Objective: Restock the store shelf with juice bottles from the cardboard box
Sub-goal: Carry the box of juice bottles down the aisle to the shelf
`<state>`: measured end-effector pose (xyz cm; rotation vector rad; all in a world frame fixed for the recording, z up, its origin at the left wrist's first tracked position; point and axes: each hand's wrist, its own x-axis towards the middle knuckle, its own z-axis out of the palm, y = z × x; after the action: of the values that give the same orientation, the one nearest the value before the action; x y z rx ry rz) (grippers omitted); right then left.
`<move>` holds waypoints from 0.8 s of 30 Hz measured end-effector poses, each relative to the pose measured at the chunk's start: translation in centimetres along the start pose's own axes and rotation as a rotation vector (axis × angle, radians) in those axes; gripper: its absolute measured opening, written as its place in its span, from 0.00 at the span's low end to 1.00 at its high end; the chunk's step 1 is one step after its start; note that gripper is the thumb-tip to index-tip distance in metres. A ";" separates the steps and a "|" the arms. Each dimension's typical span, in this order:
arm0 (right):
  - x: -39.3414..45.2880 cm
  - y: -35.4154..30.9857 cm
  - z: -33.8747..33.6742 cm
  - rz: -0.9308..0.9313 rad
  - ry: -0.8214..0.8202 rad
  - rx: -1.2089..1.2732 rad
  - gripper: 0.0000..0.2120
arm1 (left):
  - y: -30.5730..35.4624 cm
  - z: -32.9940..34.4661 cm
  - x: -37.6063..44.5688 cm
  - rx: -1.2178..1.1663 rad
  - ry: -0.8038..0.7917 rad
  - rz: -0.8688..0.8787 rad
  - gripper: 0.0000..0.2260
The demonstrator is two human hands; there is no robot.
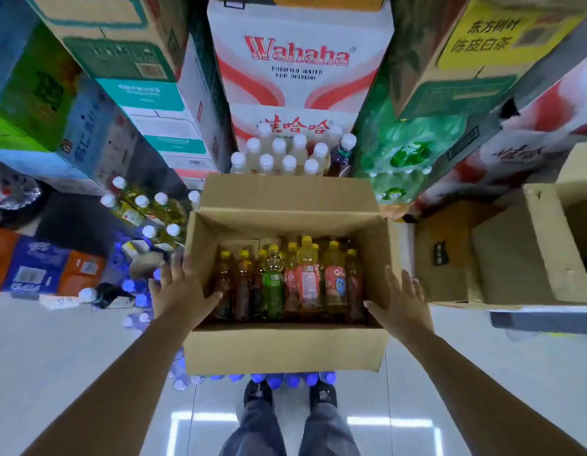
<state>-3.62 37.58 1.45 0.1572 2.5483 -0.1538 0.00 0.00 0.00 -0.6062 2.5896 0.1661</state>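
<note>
My left hand (178,292) lies flat against the left wall of the cardboard box (285,348), fingers straight, thumb hooked over the rim near the near-left corner. My right hand (402,299) is spread and relaxed just beside the right wall; whether it touches the cardboard I cannot tell. Neither hand grips anything.

The juice bottles (287,281) stand upright inside the box, packed along its near wall, yellow caps up; the far half of the box floor shows bare cardboard. The box rests on a pack of blue-capped bottles (293,379) on the floor, flaps open.

Judgement: this is the opening step, with stock untouched. The hands are placed either to lift the box by its sides or to reach in. The next move calls for closing both palms firmly on opposite walls, or pinching one bottle by its neck. No shelf is identifiable here, only stacked cartons (300,60) beyond the far edge.
</note>
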 end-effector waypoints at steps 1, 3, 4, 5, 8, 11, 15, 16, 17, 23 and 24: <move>0.8 0.0 0.7 0.031 -0.016 0.035 0.43 | -0.1 0.6 0.7 -0.032 -0.020 -0.046 0.49; 2.3 0.3 2.2 0.093 -0.017 0.116 0.46 | -0.5 2.1 2.2 -0.110 -0.035 -0.111 0.52; 2.9 0.3 2.8 0.115 -0.026 0.164 0.47 | -0.7 2.8 2.9 -0.153 -0.054 -0.141 0.53; 3.5 0.4 3.5 0.133 -0.016 0.214 0.48 | -0.7 3.6 3.6 -0.199 -0.069 -0.169 0.54; 4.9 0.3 4.8 0.192 0.031 0.307 0.48 | -0.5 5.3 5.2 -0.299 -0.093 -0.233 0.51; 6.8 0.7 5.2 0.290 0.029 0.369 0.40 | -1.3 6.5 6.8 -0.344 -0.043 -0.289 0.35; 9.2 1.0 5.5 0.367 0.048 0.422 0.21 | -3.0 8.3 8.4 -0.348 -0.013 -0.296 0.21; 9.6 1.0 5.7 0.380 0.076 0.441 0.18 | -3.1 8.6 8.6 -0.343 0.003 -0.313 0.19; 10.1 1.1 6.0 0.390 0.104 0.446 0.16 | -3.1 9.1 8.8 -0.340 0.022 -0.332 0.17; 9.0 1.3 6.2 0.362 0.155 0.402 0.13 | -2.7 8.8 7.4 -0.330 0.098 -0.341 0.11; 8.5 1.2 5.8 0.354 0.158 0.401 0.13 | -2.7 8.3 6.9 -0.337 0.096 -0.332 0.11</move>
<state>-7.29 38.62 -8.15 0.7964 2.5654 -0.5295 -0.73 -3.25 -10.62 -1.1797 2.5228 0.4778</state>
